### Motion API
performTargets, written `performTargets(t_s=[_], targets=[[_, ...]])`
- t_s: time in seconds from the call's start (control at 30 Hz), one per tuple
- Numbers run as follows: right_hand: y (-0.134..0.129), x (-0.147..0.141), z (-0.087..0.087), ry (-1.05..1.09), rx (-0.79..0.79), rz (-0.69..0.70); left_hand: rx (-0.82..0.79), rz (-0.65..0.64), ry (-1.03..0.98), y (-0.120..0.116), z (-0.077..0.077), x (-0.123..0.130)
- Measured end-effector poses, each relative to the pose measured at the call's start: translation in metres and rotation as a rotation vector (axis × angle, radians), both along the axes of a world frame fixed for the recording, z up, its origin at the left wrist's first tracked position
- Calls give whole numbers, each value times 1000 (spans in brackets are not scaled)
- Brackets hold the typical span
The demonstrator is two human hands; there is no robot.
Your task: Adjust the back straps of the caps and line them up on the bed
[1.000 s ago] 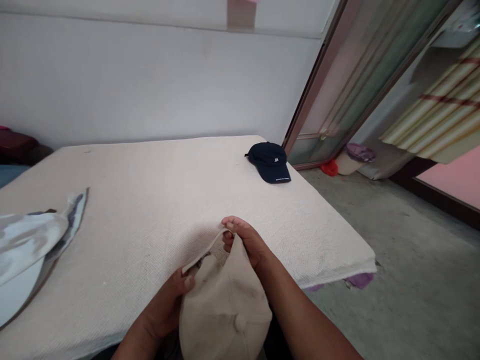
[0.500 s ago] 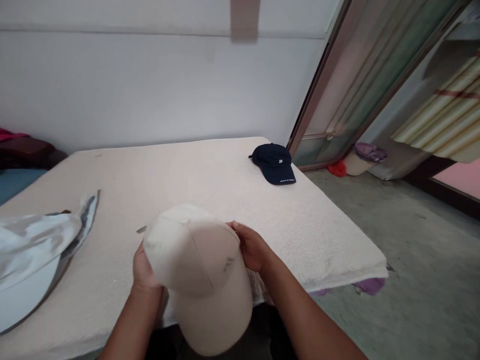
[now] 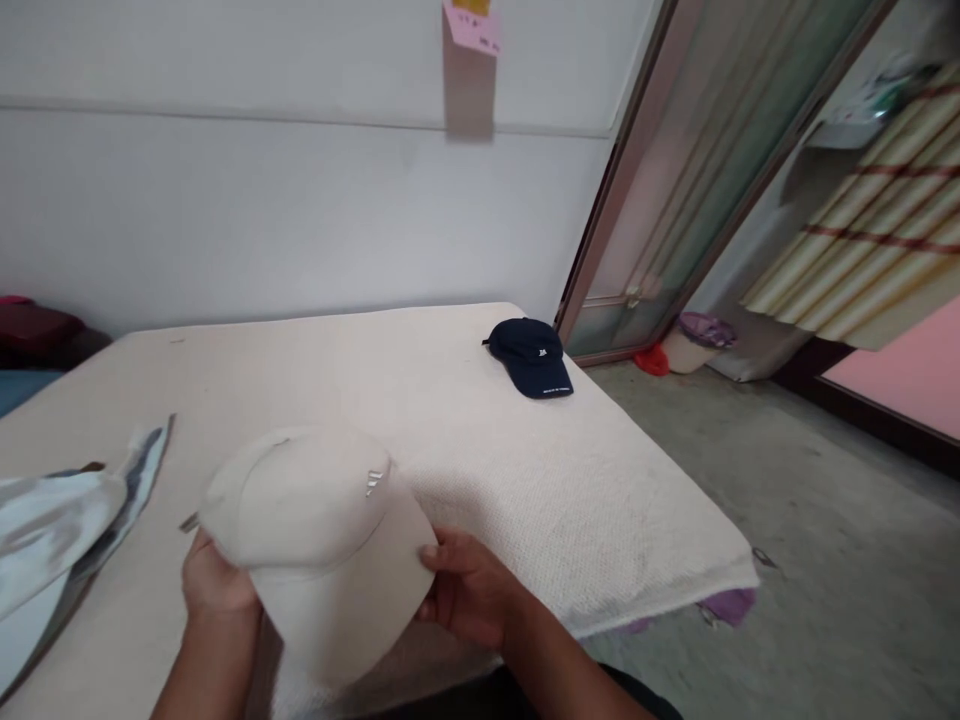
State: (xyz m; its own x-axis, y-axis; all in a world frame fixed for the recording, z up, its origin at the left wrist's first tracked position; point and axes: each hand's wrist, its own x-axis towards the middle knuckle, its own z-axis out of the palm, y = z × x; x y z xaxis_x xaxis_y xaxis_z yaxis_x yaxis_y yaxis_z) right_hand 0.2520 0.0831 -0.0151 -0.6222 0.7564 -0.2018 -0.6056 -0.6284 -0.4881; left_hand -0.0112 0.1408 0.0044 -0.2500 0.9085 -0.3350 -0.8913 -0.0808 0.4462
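A cream baseball cap [image 3: 315,510] with a small grey emblem on its front is held over the near side of the covered table, brim toward me. My left hand [image 3: 217,580] grips the cap's crown at its left edge, with the fingers partly hidden under it. On the other side, my right hand [image 3: 469,585] pinches the right edge of the brim, thumb on top. Farther back, near the right edge, rests a navy cap [image 3: 529,355] with a white emblem.
Light-coloured caps [image 3: 52,540] lie on a plastic bag at the left. A pale textured cloth [image 3: 600,500] covers the table. Behind it stands a white wall [image 3: 300,220] with a pink note [image 3: 472,28]. A bin [image 3: 697,343] stands on the floor by the sliding door.
The cream cap has moved left and turned, its emblem now on the upper right. My right hand has shifted from the crown's side to the brim edge. The view has tilted up slightly.
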Motion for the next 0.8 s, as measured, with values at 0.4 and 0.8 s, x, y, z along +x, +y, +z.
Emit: performTargets(t_s=[0.4,0.8], targets=[[90,52,5,-87,112,-520,-76,-306,-197,-1,-5,57],[231,120,-38,-212,64,-829,-177,-370,-164,0,-9,63]])
